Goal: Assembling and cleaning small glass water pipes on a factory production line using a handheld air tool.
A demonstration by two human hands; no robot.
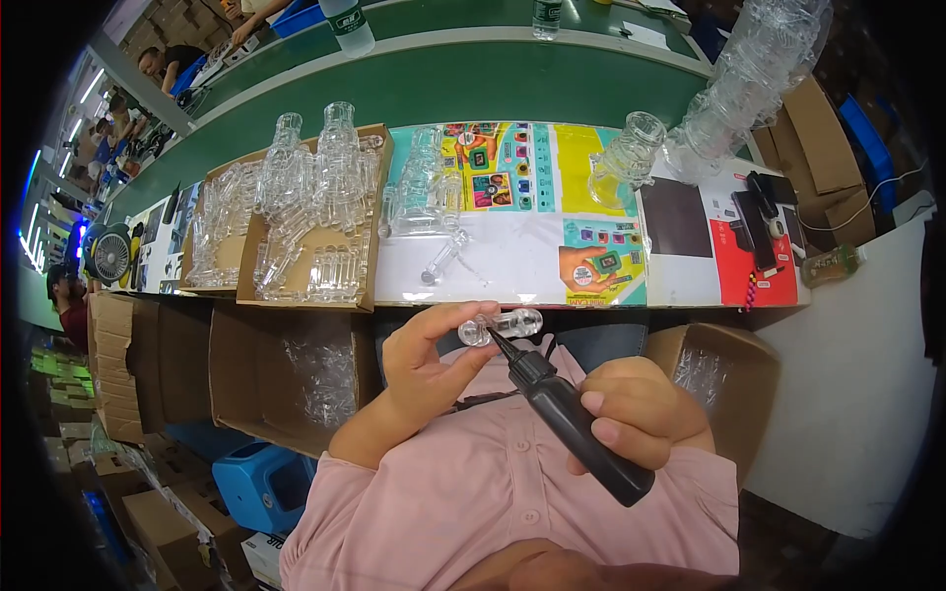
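I see my left hand [426,362] raised in front of my chest, pinching a small clear plastic piece [501,326] between thumb and fingertips; the fingers [463,311] are curled close around its left end, so the grip is nearly shut with only the piece between them. The piece lies with its long axis roughly level, running left to right, and most of its length sticks out to the right of my fingers, just below the near edge of the workbench [690,286]. My right hand [641,412] is wrapped tight around the body of a black squeeze bottle [572,419], fingers fully closed on it. The bottle slants up and to the left, and its narrow nozzle tip [496,341] meets the underside of the clear piece near its middle, touching or just short of it; I cannot tell which. So the piece sits up and to the left of my right hand, crosswise to the bottle's axis, and the left hand is plainly the nearer one, already on it. Further clear plastic parts lie in a shallow cardboard tray [372,217] on the bench beyond.
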